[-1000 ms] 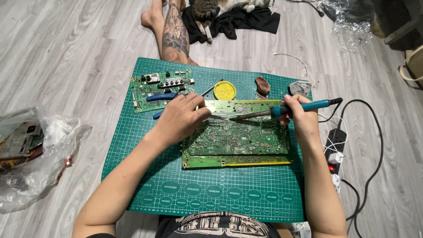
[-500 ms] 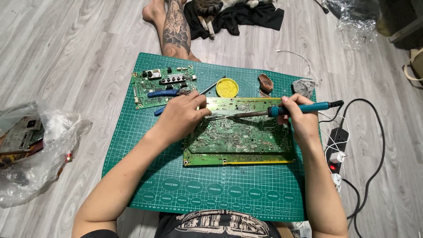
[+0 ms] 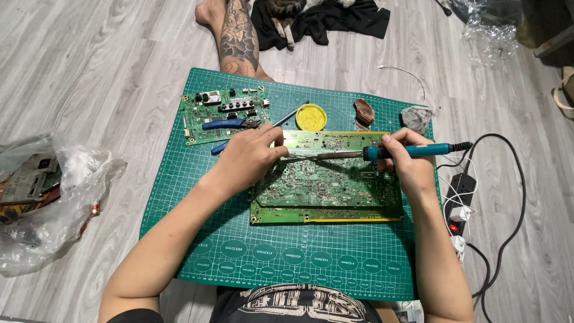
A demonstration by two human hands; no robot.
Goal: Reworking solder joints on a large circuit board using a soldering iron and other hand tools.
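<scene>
Soldering iron [image 3: 394,151], light and rigid, is clasped at its blue handle by the right hand [image 3: 409,167]; stiff, fragile circuit board [image 3: 329,191], mid-frame on the green mat [image 3: 299,257], is pinned by the closed left hand [image 3: 251,157].

Place: a home floor doing duty as an electronics repair spot.
Floor: grey wood-look planks [image 3: 89,72], a person sitting right on them.
Work surface: green cutting mat [image 3: 299,257].
Clutter: dark clothes [image 3: 335,21], power strip [image 3: 459,200].
</scene>
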